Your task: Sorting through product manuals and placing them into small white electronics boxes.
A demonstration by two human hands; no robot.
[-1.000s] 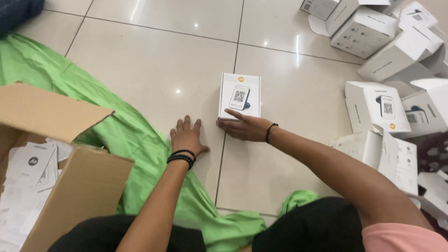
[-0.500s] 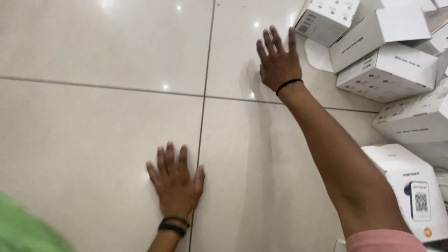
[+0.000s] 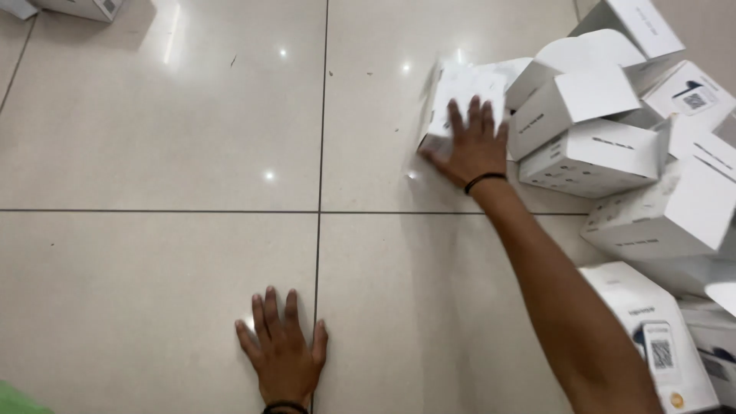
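My right hand (image 3: pixel 475 146) reaches far forward with the arm stretched out and lies on a small white box (image 3: pixel 460 96) at the left edge of a pile of white boxes (image 3: pixel 606 153). Its fingers spread over the box's near face; the box is blurred. My left hand (image 3: pixel 285 354) rests flat on the pale tiled floor (image 3: pixel 153 153) near the bottom of the view, fingers apart, holding nothing. A dark band sits on each wrist.
Several white cartons, some with open flaps, are heaped along the right side. One box with a printed square code (image 3: pixel 652 341) lies near my right forearm. Another white box (image 3: pixel 84 8) sits at the top left corner. A scrap of green cloth (image 3: pixel 15 399) shows bottom left.
My right hand moved from the bare floor onto a white box at the pile's edge. The view shifted forward; the left hand stays flat on the floor.
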